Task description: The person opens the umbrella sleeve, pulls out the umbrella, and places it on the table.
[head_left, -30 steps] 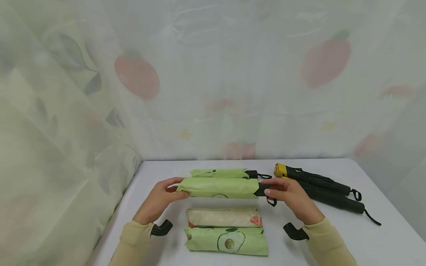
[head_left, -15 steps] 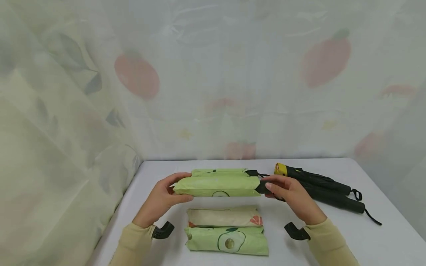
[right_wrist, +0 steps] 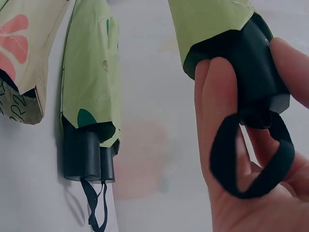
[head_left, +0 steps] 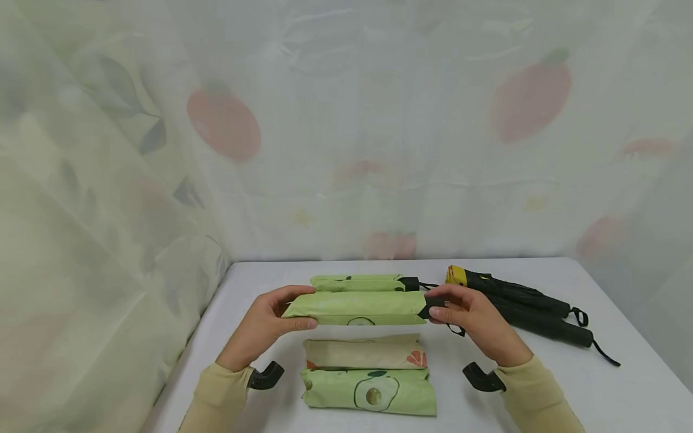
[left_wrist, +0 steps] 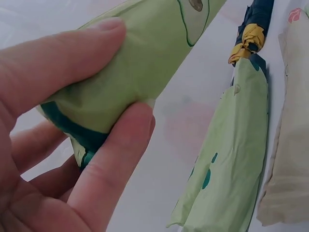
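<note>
Holds a folded green umbrella (head_left: 354, 307) roughly level over the white table (head_left: 612, 397), with both hands at opposite ends. Curls the left hand (head_left: 258, 328) round the pale green left end, with thumb and fingers parted only by the thickness of the covered bundle. Pinches the black handle (right_wrist: 260, 67) at the right end with the right hand (head_left: 473, 316), pressing thumb and fingertips against its sides. Lets the black strap (right_wrist: 223, 157) hang in a loop from the handle's end, just beside the palm. Cannot tell the firmness of either grip.

Has another green umbrella (head_left: 357, 282) just behind, partly hidden in the head view. Has a cream bundle (head_left: 360, 355) on the table nearer the body, touching an avocado-print bundle (head_left: 373, 394). Has two black umbrellas (head_left: 547, 325) lying slantwise near the right hand, with yellow at the left end.
</note>
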`<state>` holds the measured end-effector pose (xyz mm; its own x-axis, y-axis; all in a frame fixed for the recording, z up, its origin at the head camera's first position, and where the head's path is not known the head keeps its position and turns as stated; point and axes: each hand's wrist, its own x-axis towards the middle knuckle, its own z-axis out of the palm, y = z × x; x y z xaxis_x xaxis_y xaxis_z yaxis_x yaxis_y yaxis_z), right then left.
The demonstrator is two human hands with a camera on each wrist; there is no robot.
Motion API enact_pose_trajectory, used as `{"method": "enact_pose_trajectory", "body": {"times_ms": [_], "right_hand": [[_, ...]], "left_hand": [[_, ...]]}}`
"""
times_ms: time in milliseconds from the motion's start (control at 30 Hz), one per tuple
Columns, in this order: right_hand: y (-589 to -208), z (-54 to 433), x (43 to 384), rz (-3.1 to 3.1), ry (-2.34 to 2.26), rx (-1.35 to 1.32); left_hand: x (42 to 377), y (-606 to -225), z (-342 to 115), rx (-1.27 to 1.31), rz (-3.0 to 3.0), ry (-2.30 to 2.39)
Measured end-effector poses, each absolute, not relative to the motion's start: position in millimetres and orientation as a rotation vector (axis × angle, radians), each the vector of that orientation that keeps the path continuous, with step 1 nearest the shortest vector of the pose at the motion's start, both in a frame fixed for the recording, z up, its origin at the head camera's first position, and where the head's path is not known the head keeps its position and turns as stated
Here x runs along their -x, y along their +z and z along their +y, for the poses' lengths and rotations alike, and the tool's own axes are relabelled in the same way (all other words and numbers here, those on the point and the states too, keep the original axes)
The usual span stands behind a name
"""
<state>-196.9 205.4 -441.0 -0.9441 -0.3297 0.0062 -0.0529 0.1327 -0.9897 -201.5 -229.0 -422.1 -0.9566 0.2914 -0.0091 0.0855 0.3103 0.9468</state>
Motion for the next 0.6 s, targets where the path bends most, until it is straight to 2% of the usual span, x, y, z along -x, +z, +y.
{"method": "enact_pose_trajectory", "body": {"times_ms": [600], "right_hand": [[-444.2,203.4,198.7,2.083,-1.954,0.321]], "left_hand": [[197.2,-421.1,-220.9,-0.445,2.446,1.766]]}}
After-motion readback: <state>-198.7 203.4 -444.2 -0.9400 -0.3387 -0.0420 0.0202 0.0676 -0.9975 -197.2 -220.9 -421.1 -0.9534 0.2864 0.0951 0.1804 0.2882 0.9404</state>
